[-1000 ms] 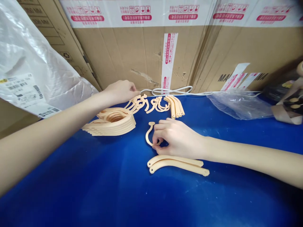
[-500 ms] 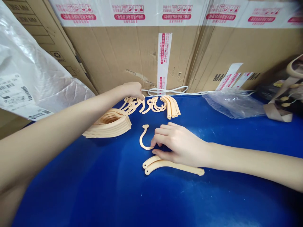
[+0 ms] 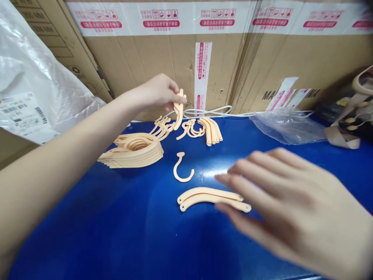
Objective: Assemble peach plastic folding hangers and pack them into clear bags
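My left hand [image 3: 161, 91] is raised at the back of the blue table, its fingers closed on a short beige curved plastic piece [image 3: 178, 114] that hangs down from them. My right hand [image 3: 285, 206], smeared by motion, hovers at the right with thumb and fingers apart and nothing between them. Its thumb overlaps the end of two long curved hanger arms [image 3: 204, 198] lying side by side, each with a hole at the end. Just behind these lies a single beige hanger hook [image 3: 183, 179]. A stack of beige hanger bodies [image 3: 140, 155] sits below my left wrist.
Along the back lie more hooks [image 3: 192, 130], a bunch of hanger arms [image 3: 211, 132] and several thin pieces [image 3: 160, 128]. Behind them runs a white cable [image 3: 215, 112] before taped cardboard boxes [image 3: 145, 66]. A clear plastic bag [image 3: 285, 128] lies at right; white packaging [image 3: 37, 77] stands at left.
My left hand has lifted from the back pile with a short curved piece. My right hand has let go of the hook and drawn back toward the near right, opening.
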The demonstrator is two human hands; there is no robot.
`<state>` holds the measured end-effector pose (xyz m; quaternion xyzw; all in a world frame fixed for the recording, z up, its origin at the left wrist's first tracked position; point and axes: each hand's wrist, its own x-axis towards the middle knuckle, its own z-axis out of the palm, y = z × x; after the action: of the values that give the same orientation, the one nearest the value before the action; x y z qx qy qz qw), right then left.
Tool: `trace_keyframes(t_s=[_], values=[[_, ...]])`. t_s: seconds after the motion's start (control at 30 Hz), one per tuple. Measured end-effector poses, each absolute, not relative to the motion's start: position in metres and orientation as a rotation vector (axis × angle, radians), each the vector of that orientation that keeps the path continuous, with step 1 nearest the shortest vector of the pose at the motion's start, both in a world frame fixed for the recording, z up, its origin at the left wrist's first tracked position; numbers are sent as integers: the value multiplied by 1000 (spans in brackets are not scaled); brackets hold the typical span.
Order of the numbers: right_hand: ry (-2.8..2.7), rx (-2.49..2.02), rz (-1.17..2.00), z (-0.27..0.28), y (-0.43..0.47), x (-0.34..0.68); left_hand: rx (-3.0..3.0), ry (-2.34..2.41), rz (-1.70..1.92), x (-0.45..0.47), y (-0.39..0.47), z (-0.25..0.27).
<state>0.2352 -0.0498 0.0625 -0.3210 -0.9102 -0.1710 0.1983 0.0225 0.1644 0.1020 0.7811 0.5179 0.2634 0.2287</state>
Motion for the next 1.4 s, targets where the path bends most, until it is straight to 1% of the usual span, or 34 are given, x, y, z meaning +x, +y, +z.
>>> trace_keyframes(t_s=[0.03, 0.07, 0.1, 0.17, 0.2, 0.23, 0.27, 0.3, 0.37, 0.5, 0.63, 0.77, 0.97, 1.07, 1.2, 1.4], values=[[-2505, -953, -453, 64, -39, 238, 2125, 1408, 816, 27, 154, 104], [-2438, -1042, -351, 65, -27, 241, 2098, 1386, 897, 33, 141, 105], [-2353, -1123, -133, 63, -15, 243, 2082, 1329, 981, 39, 127, 103], [-2166, -1179, 503, 56, 6, 243, 1956, 1085, 1275, 50, 98, 95], [-2030, -1183, 814, 51, 13, 241, 1876, 1008, 1338, 55, 84, 89], [-1914, -1188, 1082, 45, 17, 239, 1797, 952, 1338, 60, 70, 81], [-1838, -1163, 1285, 40, 19, 236, 1726, 933, 1314, 64, 58, 73], [-1790, -1122, 1425, 34, 18, 233, 1646, 927, 1284, 67, 48, 65], [-1762, -1046, 1561, 26, 15, 229, 1490, 957, 1227, 71, 33, 51], [-1815, -1052, 1501, 17, 12, 234, 1288, 1005, 1138, 73, 23, 34], [-1904, -1118, 1362, 14, 17, 248, 1339, 1007, 1039, 62, 27, 28], [-1971, -1140, 1287, 11, 23, 262, 1569, 1000, 859, 42, 29, 23], [-2018, -1187, 1109, 6, 28, 272, 2217, 1029, 713, 22, 32, 16], [-2023, -1234, 1002, 2, 31, 275, 2441, 985, 668, 22, 37, 14], [-2078, -1280, 880, -2, 35, 280, 2535, 967, 647, 27, 41, 9], [-2165, -1331, 726, -4, 34, 282, 2403, 1063, 677, 31, 41, 4]])
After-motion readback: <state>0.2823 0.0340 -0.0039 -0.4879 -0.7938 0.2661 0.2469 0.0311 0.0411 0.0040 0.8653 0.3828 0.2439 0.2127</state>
